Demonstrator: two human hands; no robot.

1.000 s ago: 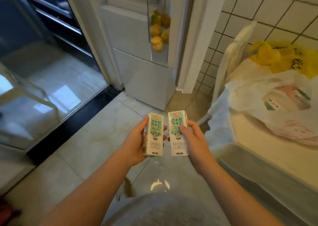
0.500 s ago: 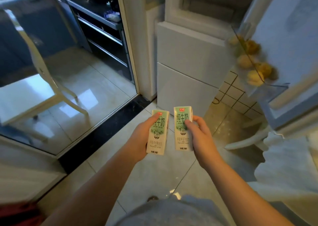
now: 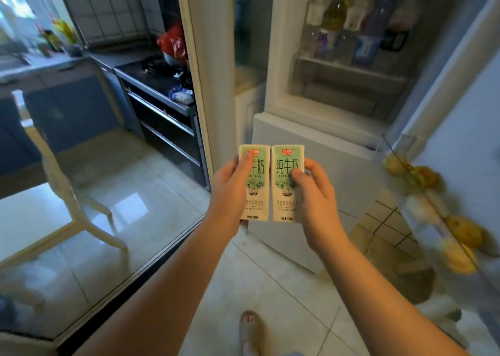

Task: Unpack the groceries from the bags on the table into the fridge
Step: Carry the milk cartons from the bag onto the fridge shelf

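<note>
I see two milk cartons, upright and side by side, out in front of the open fridge (image 3: 311, 144). Left hand (image 3: 230, 190) grips the left milk carton (image 3: 259, 193), thumb across its front. Right hand (image 3: 316, 201) grips the right milk carton (image 3: 284, 193). Both are rectangular with green-white print. Clear door bin (image 3: 400, 144) holds yellow fruit (image 3: 464, 233), maybe five, too blurred to be sure. Several bottles (image 3: 335, 11) on the top shelf.

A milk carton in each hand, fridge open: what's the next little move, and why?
Probably raise both forward toward the shelf of the open fridge. The left hand grips the left carton, the right hand grips the right carton, both upright, below that shelf, outside the fridge.
</note>
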